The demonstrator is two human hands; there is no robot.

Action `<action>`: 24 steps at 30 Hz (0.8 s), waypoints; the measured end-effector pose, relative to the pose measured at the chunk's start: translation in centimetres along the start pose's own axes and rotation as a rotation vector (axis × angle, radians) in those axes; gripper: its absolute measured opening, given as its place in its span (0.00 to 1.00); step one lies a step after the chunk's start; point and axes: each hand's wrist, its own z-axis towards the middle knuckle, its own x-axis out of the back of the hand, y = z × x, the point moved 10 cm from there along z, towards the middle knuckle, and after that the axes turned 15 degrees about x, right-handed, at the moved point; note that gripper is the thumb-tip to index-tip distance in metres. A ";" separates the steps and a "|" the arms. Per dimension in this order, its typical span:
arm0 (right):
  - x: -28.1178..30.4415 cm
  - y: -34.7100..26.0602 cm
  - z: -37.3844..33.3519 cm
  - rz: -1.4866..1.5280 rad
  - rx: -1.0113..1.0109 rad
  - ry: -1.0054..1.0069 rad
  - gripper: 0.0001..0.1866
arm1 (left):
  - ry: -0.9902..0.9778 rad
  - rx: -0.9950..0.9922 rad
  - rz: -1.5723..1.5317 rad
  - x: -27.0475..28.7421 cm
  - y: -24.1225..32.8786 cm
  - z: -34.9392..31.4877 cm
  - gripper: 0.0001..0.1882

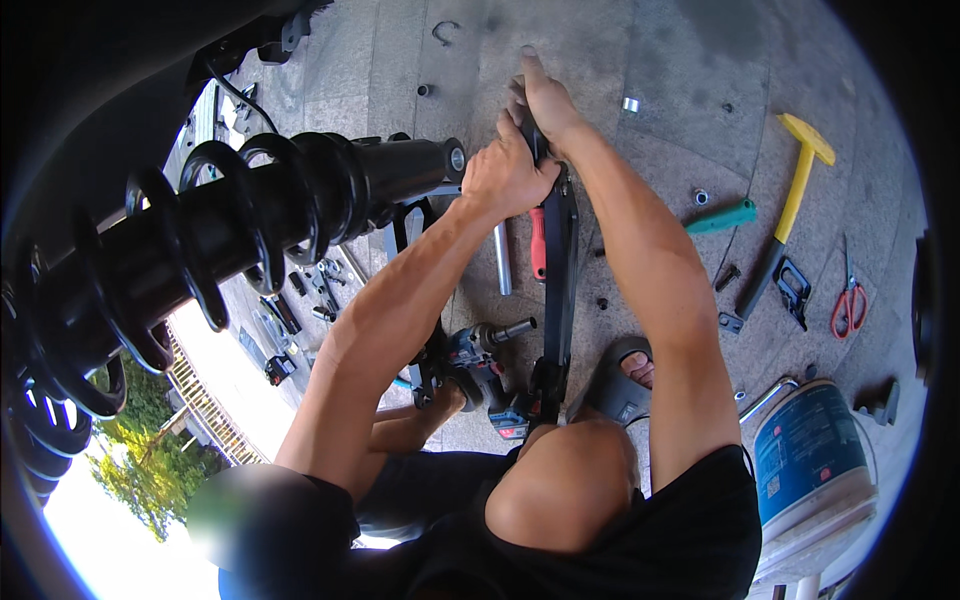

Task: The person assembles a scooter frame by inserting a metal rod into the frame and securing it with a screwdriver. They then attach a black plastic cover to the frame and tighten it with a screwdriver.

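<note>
A long black metal bar runs away from me between my knees, along the middle of the view. My left hand is closed around it near its far end. Just beyond, my right hand grips the same end, thumb side up, its fingers partly hidden. Under the bar, close to my left hand, lies a tool with a red handle. A silver metal tube rests on the floor to its left. Nearer my left leg stands a cordless impact wrench.
A large black shock absorber with a coil spring juts in from the left, its end near my left wrist. Rightward on the paving lie a green-handled tool, a yellow hammer, red-handled scissors and a socket. A blue-labelled bucket stands nearby.
</note>
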 end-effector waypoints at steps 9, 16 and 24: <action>1.0 -0.2 0.3 -0.022 0.149 0.020 0.41 | 0.001 0.028 -0.039 0.4 0.1 -0.2 0.52; 3.4 0.2 1.9 -0.491 0.135 0.216 0.41 | 0.021 0.002 -0.073 0.6 -0.2 0.8 0.51; 4.7 0.1 1.8 -0.267 0.234 0.269 0.42 | 0.026 0.018 -0.036 0.7 -0.6 1.0 0.50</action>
